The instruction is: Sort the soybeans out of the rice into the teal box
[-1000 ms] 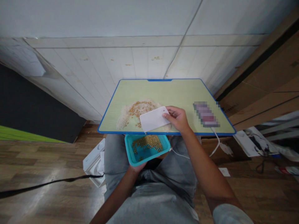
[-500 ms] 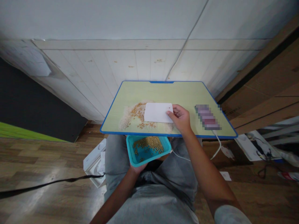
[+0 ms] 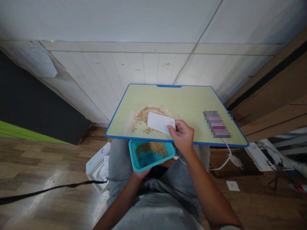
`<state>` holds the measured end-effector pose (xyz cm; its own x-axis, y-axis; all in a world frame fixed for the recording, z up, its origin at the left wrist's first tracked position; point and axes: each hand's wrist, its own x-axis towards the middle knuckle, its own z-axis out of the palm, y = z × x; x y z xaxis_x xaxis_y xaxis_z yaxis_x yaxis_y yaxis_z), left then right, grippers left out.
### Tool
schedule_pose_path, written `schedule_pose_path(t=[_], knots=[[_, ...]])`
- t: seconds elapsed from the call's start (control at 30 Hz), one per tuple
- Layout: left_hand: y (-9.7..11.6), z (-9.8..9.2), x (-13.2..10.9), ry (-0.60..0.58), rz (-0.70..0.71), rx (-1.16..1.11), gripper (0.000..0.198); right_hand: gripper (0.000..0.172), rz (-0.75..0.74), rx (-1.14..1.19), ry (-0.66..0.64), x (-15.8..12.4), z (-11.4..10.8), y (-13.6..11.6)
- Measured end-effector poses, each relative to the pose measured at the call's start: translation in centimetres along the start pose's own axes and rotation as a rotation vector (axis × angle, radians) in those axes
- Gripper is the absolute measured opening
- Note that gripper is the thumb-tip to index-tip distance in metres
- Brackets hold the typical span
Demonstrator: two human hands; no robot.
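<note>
Between thumb and fingers, my right hand [image 3: 183, 135] grips a flat white card [image 3: 160, 122] with a small hole near its held end. The card is tilted over a spread of white grains that look like rice [image 3: 130, 123] and yellow soybeans [image 3: 143, 115] on the small table. Below the table's near edge, my left hand [image 3: 143, 173] supports a turquoise plastic tub [image 3: 134, 158] from underneath; most of its fingers are hidden by the tub. Many soybeans [image 3: 153, 148] lie inside, mostly toward the tub's far side.
The pale green table [image 3: 187, 99] has a blue rim. On its right lies a blurred-out phone-like device [image 3: 217, 124] with a white cable [image 3: 229, 156] hanging over the edge. A white box [image 3: 98, 163] stands on the floor at left, and cardboard [image 3: 268, 95] leans at right.
My right hand has drawn the card nearer to me and turned it, its right end now lower. More grains show behind it. The tub stays below the table edge, and the view has shifted slightly.
</note>
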<state>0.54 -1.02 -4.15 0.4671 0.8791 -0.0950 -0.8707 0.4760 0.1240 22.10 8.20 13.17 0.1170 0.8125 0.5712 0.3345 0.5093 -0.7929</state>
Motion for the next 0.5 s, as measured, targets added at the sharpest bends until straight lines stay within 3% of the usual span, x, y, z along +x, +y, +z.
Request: schedule_pose_path(t=[0.17, 0.37, 0.5], knots=[[0.2, -0.6, 0.1, 0.057, 0.031, 0.033, 0.074, 0.004, -0.01, 0.021, -0.028, -0.6, 0.4, -0.3], [0.3, -0.8, 0.0, 0.085, 0.013, 0.053, 0.08, 0.008, 0.02, 0.002, 0.038, -1.4, 0.6, -0.2], [0.4, -0.7, -0.1, 0.086, 0.031, 0.068, 0.071, 0.008, 0.029, 0.038, 0.009, -1.5, 0.8, -0.5]])
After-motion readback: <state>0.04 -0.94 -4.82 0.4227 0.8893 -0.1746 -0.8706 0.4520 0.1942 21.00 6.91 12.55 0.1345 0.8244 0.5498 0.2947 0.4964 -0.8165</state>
